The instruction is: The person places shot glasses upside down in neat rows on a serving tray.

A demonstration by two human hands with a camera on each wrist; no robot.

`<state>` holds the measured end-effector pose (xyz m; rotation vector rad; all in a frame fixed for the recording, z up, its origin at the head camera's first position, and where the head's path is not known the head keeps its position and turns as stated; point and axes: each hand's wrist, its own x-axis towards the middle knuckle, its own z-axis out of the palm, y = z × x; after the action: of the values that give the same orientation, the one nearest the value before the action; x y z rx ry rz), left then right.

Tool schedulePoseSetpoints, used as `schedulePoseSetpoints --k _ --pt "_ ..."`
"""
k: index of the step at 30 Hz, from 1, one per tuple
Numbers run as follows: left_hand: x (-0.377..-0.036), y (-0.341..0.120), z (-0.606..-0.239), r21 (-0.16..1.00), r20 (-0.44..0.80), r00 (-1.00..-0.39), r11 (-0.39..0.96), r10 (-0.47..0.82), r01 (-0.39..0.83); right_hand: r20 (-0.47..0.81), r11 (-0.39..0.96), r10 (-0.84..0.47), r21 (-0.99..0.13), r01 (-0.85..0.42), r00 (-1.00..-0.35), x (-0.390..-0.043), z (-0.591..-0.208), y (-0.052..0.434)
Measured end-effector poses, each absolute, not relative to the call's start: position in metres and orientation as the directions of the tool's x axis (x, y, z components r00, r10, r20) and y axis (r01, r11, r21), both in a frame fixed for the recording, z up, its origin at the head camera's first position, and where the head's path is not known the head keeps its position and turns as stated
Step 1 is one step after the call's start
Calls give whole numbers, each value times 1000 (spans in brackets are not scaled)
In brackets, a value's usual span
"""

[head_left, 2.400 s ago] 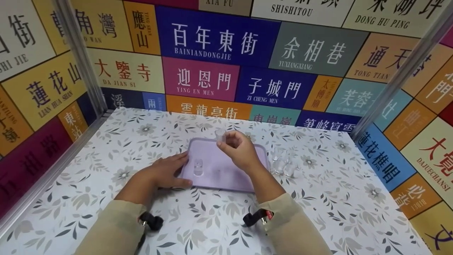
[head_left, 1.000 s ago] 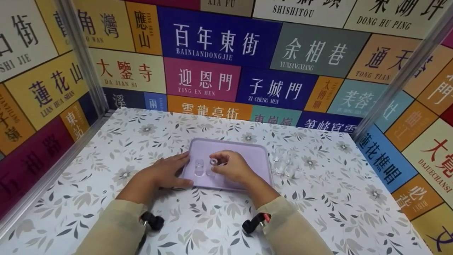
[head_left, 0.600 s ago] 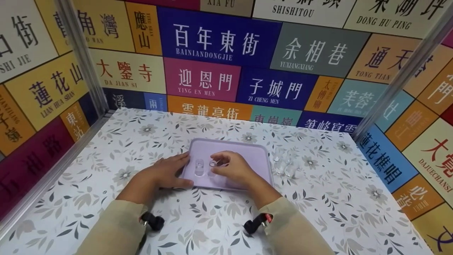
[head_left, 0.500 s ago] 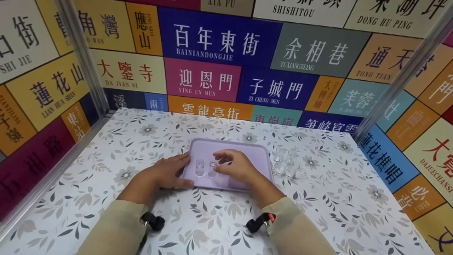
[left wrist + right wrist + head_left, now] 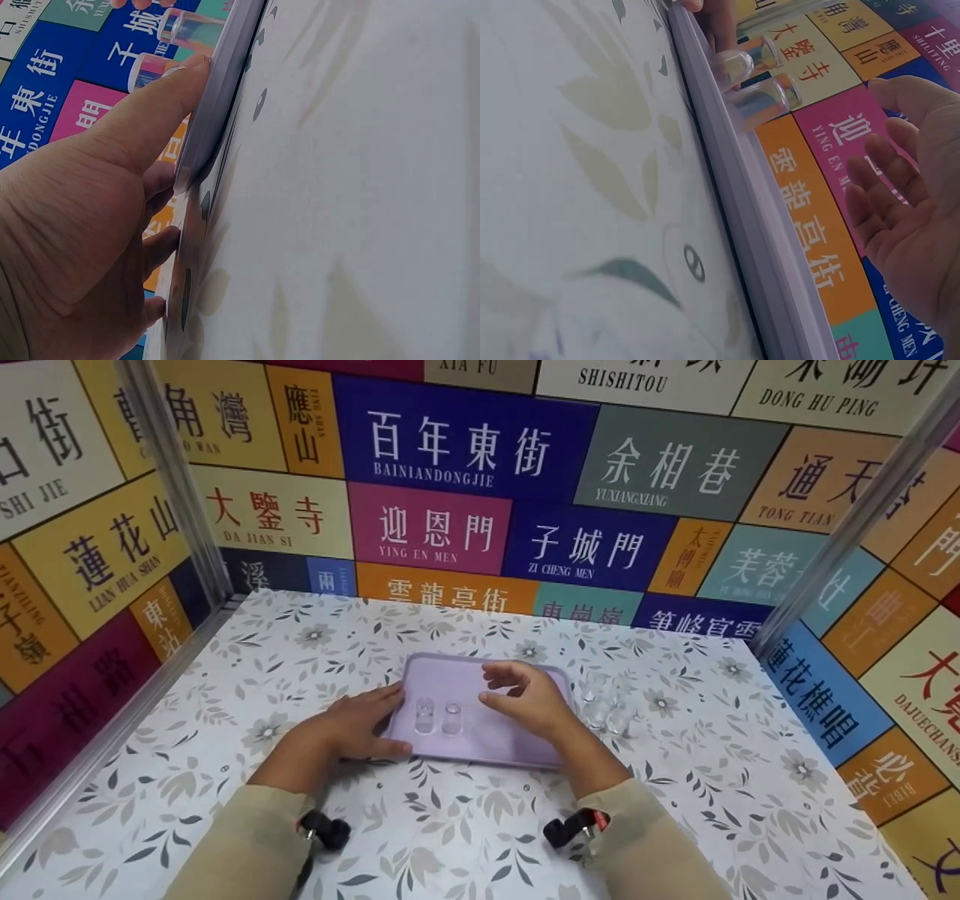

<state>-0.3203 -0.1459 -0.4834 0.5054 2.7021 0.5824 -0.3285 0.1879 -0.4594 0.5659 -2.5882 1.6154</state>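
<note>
Nearest, at seven and five o'clock, come two beige fabric sleeves, each with a small black wrist-worn device at its cuff, above a white surface printed with grey leaves and flowers. The left hand lies at the eight-to-nine o'clock side of a shallow lilac rectangular tray, its thumb on the rim at the near corner, set well apart from its other fingers. Inside the tray, towards nine o'clock, stand two small clear cylindrical cups, glass or plastic, I cannot tell which: the outer cup and the inner cup, upright just beside each other. The right hand hangs over the tray's three o'clock half, apart from both cups, fingers loosely curved and thumb parted from them. Beyond the tray's three o'clock edge sits a cluster of similar clear cups, its count unclear. At twelve o'clock rises a wall of multicoloured rectangular panels bearing Chinese characters and Latin lettering.
</note>
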Motion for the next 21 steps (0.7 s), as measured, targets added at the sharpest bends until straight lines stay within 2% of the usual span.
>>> schedulePoseSetpoints --k 21 --pt "-321 -146 -486 455 -229 -880 845 415 280 192 534 -57 -823 -192 -980 -314 -459 310"
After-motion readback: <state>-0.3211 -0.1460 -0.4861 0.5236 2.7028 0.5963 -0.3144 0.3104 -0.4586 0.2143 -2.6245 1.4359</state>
